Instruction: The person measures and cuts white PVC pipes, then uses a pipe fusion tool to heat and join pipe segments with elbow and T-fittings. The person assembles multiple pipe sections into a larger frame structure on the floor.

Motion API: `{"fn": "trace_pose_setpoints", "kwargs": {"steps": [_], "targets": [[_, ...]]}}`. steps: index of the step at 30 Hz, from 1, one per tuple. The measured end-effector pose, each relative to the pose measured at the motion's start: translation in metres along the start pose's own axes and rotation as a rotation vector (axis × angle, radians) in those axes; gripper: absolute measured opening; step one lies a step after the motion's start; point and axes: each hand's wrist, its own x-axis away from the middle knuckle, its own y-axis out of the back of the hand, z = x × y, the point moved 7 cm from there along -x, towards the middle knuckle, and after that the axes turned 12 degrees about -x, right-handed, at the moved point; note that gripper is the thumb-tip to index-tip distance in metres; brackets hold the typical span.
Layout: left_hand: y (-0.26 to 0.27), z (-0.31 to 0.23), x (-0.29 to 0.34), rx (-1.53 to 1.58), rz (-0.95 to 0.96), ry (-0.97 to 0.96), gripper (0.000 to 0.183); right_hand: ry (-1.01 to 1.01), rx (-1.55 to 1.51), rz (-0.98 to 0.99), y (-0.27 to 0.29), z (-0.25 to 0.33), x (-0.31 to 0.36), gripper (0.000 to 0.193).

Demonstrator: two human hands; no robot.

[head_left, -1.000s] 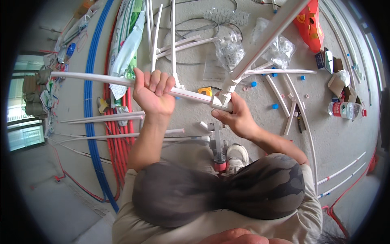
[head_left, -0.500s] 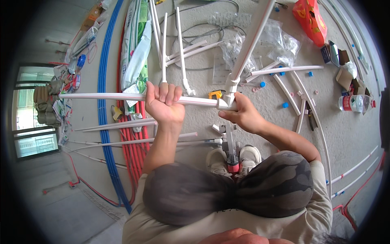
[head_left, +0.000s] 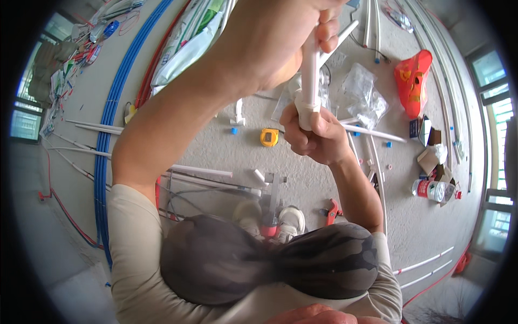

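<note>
I hold a white plastic pipe (head_left: pixel 309 70) upright close in front of the camera. My left hand (head_left: pixel 270 40) grips the pipe high up, near the top edge of the view. My right hand (head_left: pixel 313 135) is closed around a white fitting (head_left: pixel 306 110) at the pipe's lower end. Below my hands lies a concrete floor (head_left: pixel 216 151) with a yellow tape measure (head_left: pixel 268 137) on it.
Blue pipes (head_left: pixel 105 135) and red pipes (head_left: pixel 148 81) run along the floor at left. Loose white pipes (head_left: pixel 199 171), clear plastic bags (head_left: pixel 364 92), a red bag (head_left: pixel 413 81), a water bottle (head_left: pixel 431 189), cardboard boxes (head_left: pixel 429 156) and a red tool (head_left: pixel 332 210) lie around my shoes (head_left: pixel 288 221).
The pipe was held level across the view; now it stands upright and close to the camera, with my left hand raised high and my right hand at the fitting below.
</note>
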Motion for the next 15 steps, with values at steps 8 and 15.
{"fn": "trace_pose_setpoints", "kwargs": {"steps": [8, 15], "targets": [[-0.014, -0.019, 0.005, 0.078, -0.056, 0.128, 0.037, 0.805, 1.158, -0.357, -0.059, 0.041, 0.023, 0.075], [-0.034, -0.017, 0.032, 0.097, 0.151, -0.009, 0.042, 0.844, 1.057, -0.254, -0.09, 0.032, 0.042, 0.021]]}}
